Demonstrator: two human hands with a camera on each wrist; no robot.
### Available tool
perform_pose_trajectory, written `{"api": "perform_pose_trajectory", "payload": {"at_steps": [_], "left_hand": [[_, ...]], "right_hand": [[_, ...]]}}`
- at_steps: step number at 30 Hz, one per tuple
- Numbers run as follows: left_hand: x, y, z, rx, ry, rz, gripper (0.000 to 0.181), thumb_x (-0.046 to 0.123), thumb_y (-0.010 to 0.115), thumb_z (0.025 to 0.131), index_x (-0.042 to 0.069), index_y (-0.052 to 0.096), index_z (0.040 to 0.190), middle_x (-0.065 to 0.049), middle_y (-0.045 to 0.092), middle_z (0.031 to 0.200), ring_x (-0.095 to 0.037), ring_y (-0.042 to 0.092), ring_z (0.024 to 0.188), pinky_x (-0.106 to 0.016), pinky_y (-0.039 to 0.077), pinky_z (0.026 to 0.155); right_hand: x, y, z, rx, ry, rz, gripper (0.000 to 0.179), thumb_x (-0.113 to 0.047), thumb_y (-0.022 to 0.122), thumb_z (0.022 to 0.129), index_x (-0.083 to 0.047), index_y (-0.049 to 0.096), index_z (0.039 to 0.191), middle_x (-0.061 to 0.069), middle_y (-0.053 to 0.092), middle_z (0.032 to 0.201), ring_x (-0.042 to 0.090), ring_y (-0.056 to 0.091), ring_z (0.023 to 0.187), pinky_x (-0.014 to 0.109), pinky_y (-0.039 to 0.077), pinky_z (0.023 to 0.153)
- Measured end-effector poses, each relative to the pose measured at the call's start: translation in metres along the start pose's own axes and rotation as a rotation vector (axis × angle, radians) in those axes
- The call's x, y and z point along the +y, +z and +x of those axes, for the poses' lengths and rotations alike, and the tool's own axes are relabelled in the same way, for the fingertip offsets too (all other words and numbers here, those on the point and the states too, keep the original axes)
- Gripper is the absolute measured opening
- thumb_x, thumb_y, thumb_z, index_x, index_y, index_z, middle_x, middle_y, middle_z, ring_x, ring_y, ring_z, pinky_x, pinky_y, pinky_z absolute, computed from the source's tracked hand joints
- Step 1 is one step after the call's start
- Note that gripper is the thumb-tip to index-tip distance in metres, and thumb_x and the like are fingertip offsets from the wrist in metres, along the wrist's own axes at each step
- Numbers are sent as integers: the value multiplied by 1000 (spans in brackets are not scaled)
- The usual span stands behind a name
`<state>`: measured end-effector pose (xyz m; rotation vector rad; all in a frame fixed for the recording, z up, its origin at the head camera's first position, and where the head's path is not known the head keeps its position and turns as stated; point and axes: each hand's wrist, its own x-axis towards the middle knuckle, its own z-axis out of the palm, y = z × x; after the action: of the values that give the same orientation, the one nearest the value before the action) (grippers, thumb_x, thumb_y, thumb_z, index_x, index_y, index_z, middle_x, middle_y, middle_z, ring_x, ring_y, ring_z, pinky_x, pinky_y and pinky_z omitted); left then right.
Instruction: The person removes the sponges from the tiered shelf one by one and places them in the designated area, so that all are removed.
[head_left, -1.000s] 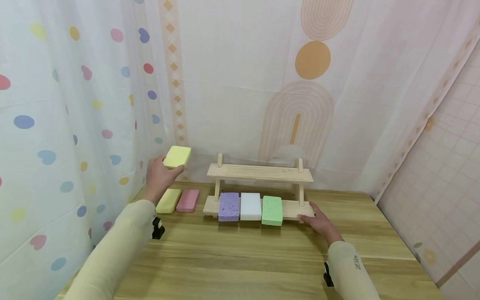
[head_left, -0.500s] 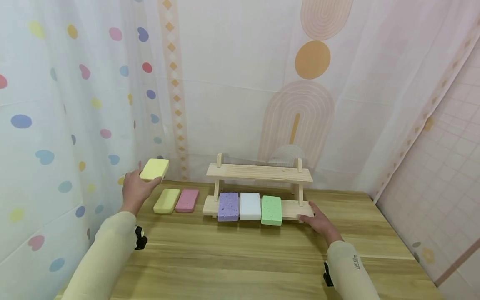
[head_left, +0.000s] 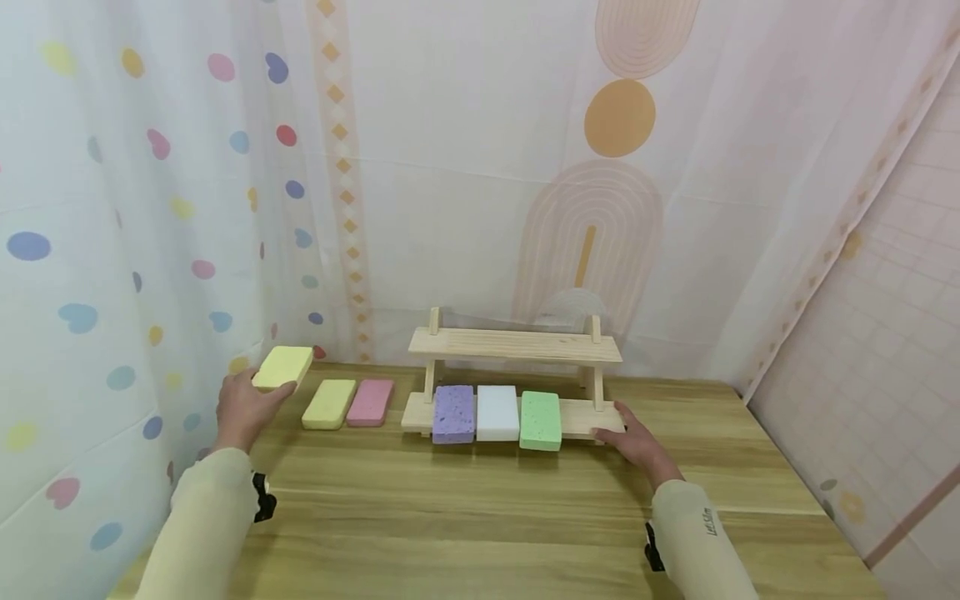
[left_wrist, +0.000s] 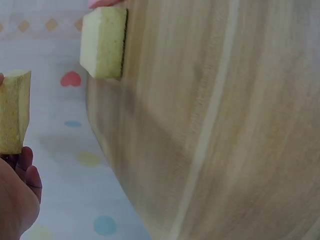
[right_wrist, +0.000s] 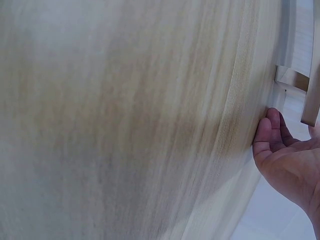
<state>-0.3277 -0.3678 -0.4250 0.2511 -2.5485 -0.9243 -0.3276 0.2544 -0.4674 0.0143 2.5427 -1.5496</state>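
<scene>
My left hand (head_left: 243,408) pinches a pale yellow sponge (head_left: 282,367) between thumb and fingers, raised at the table's left side. The left wrist view shows that held sponge (left_wrist: 14,112) at its left edge. Just right of it on the table lie another yellow sponge (head_left: 330,404) and a pink sponge (head_left: 371,402). A two-tier wooden rack (head_left: 581,417) carries purple (head_left: 453,414), white (head_left: 498,412) and green (head_left: 541,421) sponges side by side on its lower shelf. My right hand (head_left: 637,442) grips that shelf's right end, thumb toward the front.
The rack's upper shelf (head_left: 513,343) runs above and behind the row of sponges. A dotted curtain (head_left: 202,208) hangs along the left, and a patterned cloth (head_left: 465,167) backs the wooden table (head_left: 450,525).
My left hand has moved left and down with the yellow sponge, past the sponges on the table. The right hand stays at the rack's end. The head view has shifted slightly.
</scene>
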Motion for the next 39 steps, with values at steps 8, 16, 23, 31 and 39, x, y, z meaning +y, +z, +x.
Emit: {"api": "perform_pose_trajectory", "payload": {"at_steps": [8, 16, 23, 31, 39], "left_hand": [[-15, 5, -8, -51, -26, -29, 85, 43, 66, 92, -23, 37, 135, -44, 35, 131, -56, 33, 122, -65, 30, 101], [-30, 11, -13, -81, -58, -41, 84, 44, 64, 93, -23, 36, 136, -44, 35, 131, -56, 33, 123, -65, 29, 102], [-41, 17, -12, -129, -86, -28, 87, 46, 63, 93, -22, 34, 139, -46, 32, 133, -58, 31, 124, -66, 28, 103], [-49, 25, -10, -174, -119, -8, 89, 47, 63, 93, -22, 32, 140, -47, 32, 134, -59, 30, 125, -66, 28, 103], [-46, 28, -10, -254, -180, 19, 93, 48, 60, 94, -23, 24, 143, -49, 25, 138, -61, 26, 128, -67, 26, 105]], "right_hand": [[-6, -2, -4, 17, 0, -50, 92, -36, 63, 97, -5, 4, 159, 29, 9, 160, 47, 11, 145, 62, 11, 114], [-6, -2, -3, -3, -34, -45, 99, -44, 66, 93, -3, 4, 158, 32, 9, 159, 49, 12, 143, 65, 12, 113], [3, -2, 3, -7, -5, -10, 104, -47, 68, 89, -9, 2, 160, 28, 7, 161, 46, 10, 146, 62, 9, 115], [-1, 0, -3, 6, -20, -45, 100, -45, 66, 92, -4, 4, 158, 31, 7, 159, 49, 12, 144, 65, 12, 113], [-4, 1, -4, 15, -4, -52, 96, -41, 65, 94, -4, 4, 158, 31, 9, 159, 48, 12, 144, 63, 11, 114]]}}
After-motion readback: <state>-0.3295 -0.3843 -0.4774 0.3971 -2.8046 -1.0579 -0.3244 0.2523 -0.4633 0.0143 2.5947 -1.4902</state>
